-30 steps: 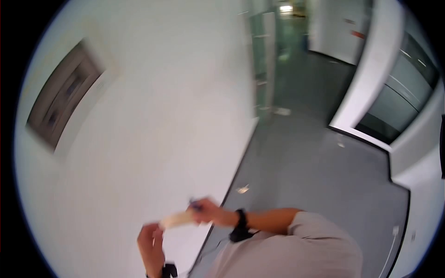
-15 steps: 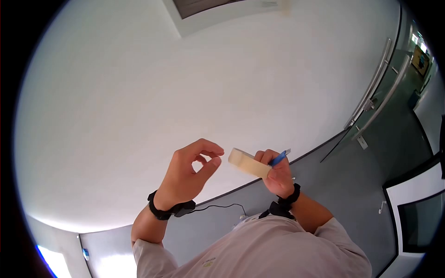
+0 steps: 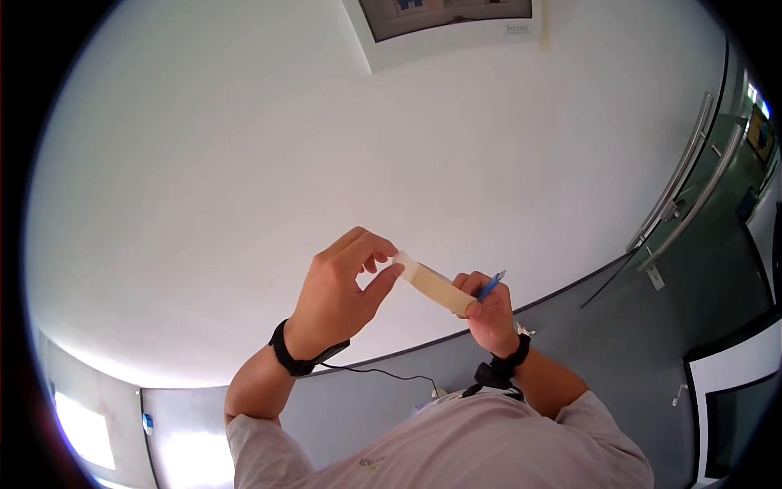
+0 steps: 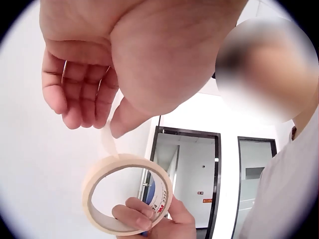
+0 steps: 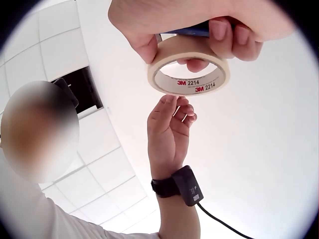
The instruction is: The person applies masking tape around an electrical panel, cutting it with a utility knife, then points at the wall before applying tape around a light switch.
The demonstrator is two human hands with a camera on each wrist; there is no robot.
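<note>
The left hand (image 3: 330,285) pinched the loose end (image 3: 405,262) of the tape between thumb and forefinger; its other fingers were bent. Half a second earlier, those fingertips had stood apart from the roll (image 3: 441,290). The change put a short strip under the left hand's control, lifted off the roll but still joined to it.

The right hand (image 3: 491,316) gripped the roll's far side, fingers through the core, and also held the blue cutter (image 3: 490,285), its tip pointing up and away from the strip. The roll was held in the air between both hands, in front of the white wall (image 3: 204,187). A cable (image 3: 383,372) ran from the left wrist strap (image 3: 285,350). Beyond lay the grey floor (image 3: 570,391).
</note>
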